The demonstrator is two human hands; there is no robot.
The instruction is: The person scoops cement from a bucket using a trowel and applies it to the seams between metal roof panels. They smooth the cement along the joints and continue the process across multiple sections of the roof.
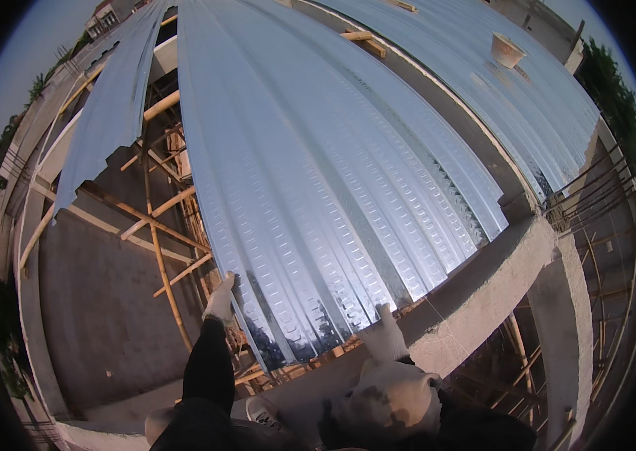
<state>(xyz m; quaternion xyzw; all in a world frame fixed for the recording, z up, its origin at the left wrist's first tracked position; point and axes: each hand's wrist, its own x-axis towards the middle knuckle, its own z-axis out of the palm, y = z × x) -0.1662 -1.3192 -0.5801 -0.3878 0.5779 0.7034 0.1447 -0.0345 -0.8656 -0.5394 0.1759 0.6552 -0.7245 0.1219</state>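
My left hand (pixel 220 299), in a pale glove, grips the left edge of a long silvery corrugated metal sheet (pixel 310 173) near its lower corner. My right hand (pixel 384 334), also gloved, holds that sheet's lower end; some of its fingers are hidden at the edge. Below the sheet's end runs a concrete beam (pixel 483 289). One of my shoes (pixel 261 413) shows between my arms, low in the view.
Another sheet (pixel 107 113) lies to the left, over bamboo poles (pixel 154 240) and an open drop between walls (pixel 100 301). At right are more sheets (pixel 446 37) with a bucket (pixel 507 49), protruding rebar (pixel 589 195) and a concrete column (pixel 558 331) beside another opening.
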